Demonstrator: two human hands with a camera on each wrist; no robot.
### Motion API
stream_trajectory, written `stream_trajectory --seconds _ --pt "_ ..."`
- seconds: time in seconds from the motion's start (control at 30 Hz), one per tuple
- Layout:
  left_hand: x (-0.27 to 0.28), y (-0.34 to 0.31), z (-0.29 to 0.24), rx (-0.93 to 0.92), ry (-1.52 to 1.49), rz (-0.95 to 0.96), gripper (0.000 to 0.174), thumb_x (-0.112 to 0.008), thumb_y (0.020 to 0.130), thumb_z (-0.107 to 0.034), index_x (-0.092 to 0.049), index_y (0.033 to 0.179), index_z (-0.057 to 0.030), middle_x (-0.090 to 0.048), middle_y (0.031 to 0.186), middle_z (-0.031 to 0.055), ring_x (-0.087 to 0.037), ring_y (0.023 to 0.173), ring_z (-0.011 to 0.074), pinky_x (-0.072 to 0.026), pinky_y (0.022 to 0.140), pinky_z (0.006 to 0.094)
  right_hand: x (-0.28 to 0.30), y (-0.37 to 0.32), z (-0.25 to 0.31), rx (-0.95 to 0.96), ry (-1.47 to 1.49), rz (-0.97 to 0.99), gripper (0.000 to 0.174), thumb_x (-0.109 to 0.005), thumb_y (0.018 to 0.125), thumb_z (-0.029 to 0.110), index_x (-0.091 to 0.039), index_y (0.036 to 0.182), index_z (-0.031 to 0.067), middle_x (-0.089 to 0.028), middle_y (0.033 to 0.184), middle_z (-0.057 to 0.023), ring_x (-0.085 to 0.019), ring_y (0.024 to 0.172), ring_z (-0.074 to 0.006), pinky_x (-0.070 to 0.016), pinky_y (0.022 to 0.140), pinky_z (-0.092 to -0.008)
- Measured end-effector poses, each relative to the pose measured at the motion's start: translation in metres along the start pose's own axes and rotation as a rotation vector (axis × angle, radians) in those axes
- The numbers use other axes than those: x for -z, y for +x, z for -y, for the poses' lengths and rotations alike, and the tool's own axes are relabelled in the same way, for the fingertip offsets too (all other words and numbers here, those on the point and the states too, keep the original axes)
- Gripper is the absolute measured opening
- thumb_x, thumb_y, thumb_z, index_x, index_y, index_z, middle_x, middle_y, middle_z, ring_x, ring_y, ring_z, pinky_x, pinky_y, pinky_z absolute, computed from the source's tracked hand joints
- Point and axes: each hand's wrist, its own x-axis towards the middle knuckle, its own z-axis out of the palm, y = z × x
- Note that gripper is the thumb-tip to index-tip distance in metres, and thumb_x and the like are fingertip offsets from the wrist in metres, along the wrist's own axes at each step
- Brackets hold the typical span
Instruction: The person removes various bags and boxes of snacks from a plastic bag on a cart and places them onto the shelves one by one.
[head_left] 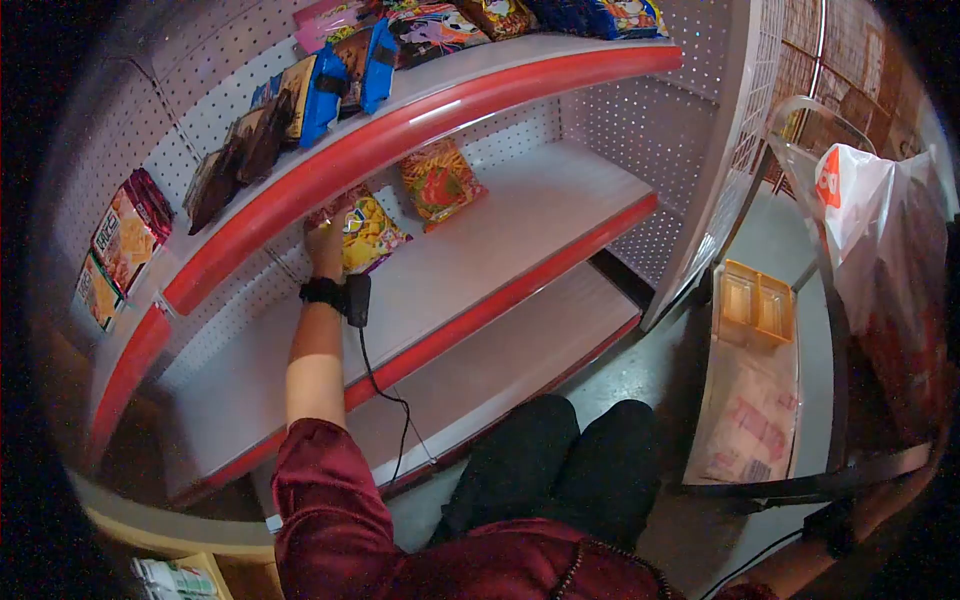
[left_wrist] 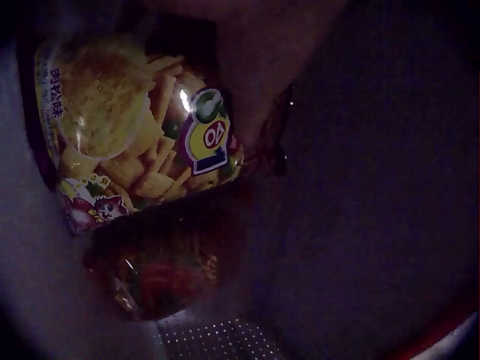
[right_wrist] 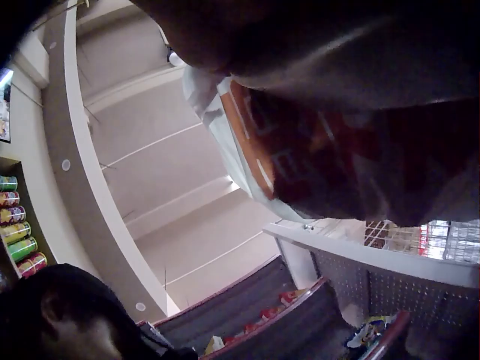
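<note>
My left hand (head_left: 322, 245) reaches under the upper shelf and grips the end of a yellow snack bag (head_left: 368, 238). In the left wrist view the snack bag (left_wrist: 142, 127) shows crunchy sticks and a cat picture, with my left hand (left_wrist: 259, 67) at its edge. Behind it, an orange-red snack bag (head_left: 440, 183) leans on the same shelf. My right hand (head_left: 905, 490) is low at the right by the cart's dark bar (head_left: 810, 485), dim and partly cut off; I cannot tell how its fingers lie. A white and orange plastic bag (right_wrist: 247, 142) hangs close to it.
The red-edged upper shelf (head_left: 430, 100) overhangs my left arm and bears several snack packets (head_left: 375, 65). A lower shelf (head_left: 510, 350) lies beneath. Right of my knees, the cart holds an orange divided tray (head_left: 755, 303) and a clear-wrapped pack (head_left: 748, 420).
</note>
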Motion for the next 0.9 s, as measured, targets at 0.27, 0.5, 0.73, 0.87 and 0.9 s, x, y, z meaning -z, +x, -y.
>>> stream_trajectory --seconds 0.27,0.5,0.73,0.87,0.9 --pt "-0.033 -0.008 -0.016 -0.021 0.155 -0.135 0.054 -0.070 0.070 -0.022 -0.048 0.114 -0.0007 -0.055 0.108 0.0097 -0.055 0.090 0.0187 -0.0439 0.077 0.0292 0.001 0.003 -0.003 -0.015 0.000 -0.014 0.042 -0.046 0.086 0.025 -0.046 0.121 0.0012 -0.044 0.124 -0.0104 -0.037 0.117 -0.0187 -0.0260 0.099 -0.0316" --pt "-0.026 0.027 0.059 -0.147 0.208 -0.011 0.053 -0.068 0.073 -0.025 -0.045 0.116 -0.0029 -0.055 0.106 0.0095 -0.054 0.090 0.0182 -0.0428 0.081 0.0297 0.005 0.011 -0.006 -0.027 0.020 -0.038 0.041 -0.047 0.086 0.025 -0.047 0.120 0.0013 -0.044 0.123 -0.0100 -0.037 0.116 -0.0182 -0.0261 0.099 -0.0311" --pt "-0.034 -0.002 0.018 -0.326 0.312 0.039 0.040 -0.056 0.079 -0.016 -0.046 0.115 -0.0010 -0.054 0.108 0.0103 -0.051 0.096 0.0198 -0.0399 0.086 0.0306 -0.004 0.019 0.002 -0.248 0.255 -0.121 0.039 -0.048 0.084 0.021 -0.048 0.116 -0.0005 -0.048 0.118 -0.0117 -0.043 0.109 -0.0206 -0.0314 0.095 -0.0328" --pt "-0.062 -0.049 -0.045 -0.111 0.057 0.136 0.042 -0.056 0.078 -0.011 -0.045 0.117 0.0007 -0.051 0.113 0.0107 -0.048 0.103 0.0209 -0.0366 0.090 0.0312 -0.030 0.014 0.031 -0.260 0.610 -0.213 0.033 -0.050 0.081 0.015 -0.050 0.108 -0.0028 -0.053 0.109 -0.0118 -0.051 0.097 -0.0213 -0.0389 0.088 -0.0354" --pt "-0.068 -0.070 -0.069 -0.099 0.043 0.201 0.042 -0.056 0.078 -0.010 -0.045 0.117 0.0011 -0.051 0.114 0.0108 -0.048 0.105 0.0212 -0.0358 0.091 0.0314 -0.026 0.014 0.034 -0.296 0.640 -0.162 0.029 -0.052 0.081 0.018 -0.052 0.104 -0.0003 -0.054 0.100 -0.0080 -0.052 0.091 -0.0186 -0.0405 0.081 -0.0313"
